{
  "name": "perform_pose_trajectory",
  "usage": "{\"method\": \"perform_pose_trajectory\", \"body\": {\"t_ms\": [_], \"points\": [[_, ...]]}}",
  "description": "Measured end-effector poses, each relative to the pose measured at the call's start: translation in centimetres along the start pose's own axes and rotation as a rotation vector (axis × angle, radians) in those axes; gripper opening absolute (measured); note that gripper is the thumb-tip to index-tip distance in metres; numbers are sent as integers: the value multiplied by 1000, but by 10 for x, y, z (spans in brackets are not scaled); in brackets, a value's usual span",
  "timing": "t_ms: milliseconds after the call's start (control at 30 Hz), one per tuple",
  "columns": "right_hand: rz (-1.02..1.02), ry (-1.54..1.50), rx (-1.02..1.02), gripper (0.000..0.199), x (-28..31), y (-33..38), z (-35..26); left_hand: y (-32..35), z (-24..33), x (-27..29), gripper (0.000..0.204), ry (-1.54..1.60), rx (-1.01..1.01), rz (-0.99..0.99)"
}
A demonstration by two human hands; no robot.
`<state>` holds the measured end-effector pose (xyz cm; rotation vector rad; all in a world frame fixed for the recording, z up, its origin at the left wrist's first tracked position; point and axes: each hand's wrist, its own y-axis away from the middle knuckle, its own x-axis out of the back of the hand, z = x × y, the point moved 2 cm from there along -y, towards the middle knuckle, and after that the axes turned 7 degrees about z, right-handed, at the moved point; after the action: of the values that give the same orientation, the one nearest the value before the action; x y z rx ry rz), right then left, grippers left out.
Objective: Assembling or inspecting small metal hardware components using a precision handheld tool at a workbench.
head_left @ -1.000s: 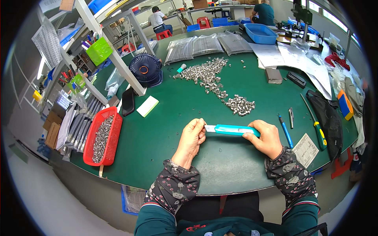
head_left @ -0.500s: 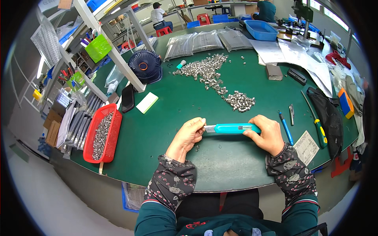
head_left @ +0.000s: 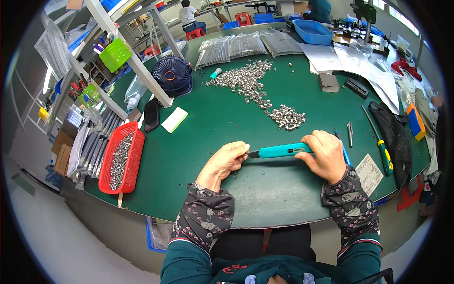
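Note:
My right hand (head_left: 326, 157) is closed round the handle end of a teal utility knife (head_left: 279, 151), which lies nearly level above the near part of the table. Its blade (head_left: 254, 155) sticks out to the left and looks dark. At the blade's tip, the thumb and fingers of my left hand (head_left: 225, 161) are pinched together; whatever they hold there is hidden or too small to make out. Beyond the knife lies a small heap of shiny metal rings (head_left: 287, 117), joined to a larger spread of the same pieces (head_left: 246, 80).
A red basket (head_left: 138, 158) of small metal parts stands at the left edge, near a phone (head_left: 152, 115), a notepad (head_left: 175, 119) and a fan (head_left: 171, 75). On the right lie a blue pen (head_left: 344, 149), a screwdriver (head_left: 385, 158) and a paper slip (head_left: 369, 175). Bagged tubes (head_left: 248, 45) line the back.
The knife has turned about its length, so its blade looks dark instead of bright, and its handle end has risen slightly. My right hand has moved a little up and right with it.

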<state>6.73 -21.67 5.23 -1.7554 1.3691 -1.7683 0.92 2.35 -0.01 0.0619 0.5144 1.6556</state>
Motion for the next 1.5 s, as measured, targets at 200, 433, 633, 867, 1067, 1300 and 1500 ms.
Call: {"method": "perform_pose_trajectory", "body": {"t_ms": [200, 433, 633, 867, 1067, 1300, 1500], "points": [[30, 95, 112, 31, 5, -3, -5, 1, 1, -1, 23, -15, -6, -21], [16, 1, -66, 31, 0, 1, 1, 2, 3, -3, 17, 60, -138, 33], [-109, -224, -400, 31, -12, 12, 10, 0, 6, -4, 10, 275, -312, 55], [-277, -481, -618, 32, -22, 17, 13, -1, 7, -3, 12, 292, -419, 53], [-342, -531, -662, 34, -25, 18, 14, -2, 7, -5, 11, 251, -456, 77], [-404, -504, -684, 37, -25, 18, 15, 1, 7, -6, 11, 158, -475, 126], [-348, -332, -624, 35, -19, 15, 11, 3, 8, -7, 11, 138, -432, 133]]}}
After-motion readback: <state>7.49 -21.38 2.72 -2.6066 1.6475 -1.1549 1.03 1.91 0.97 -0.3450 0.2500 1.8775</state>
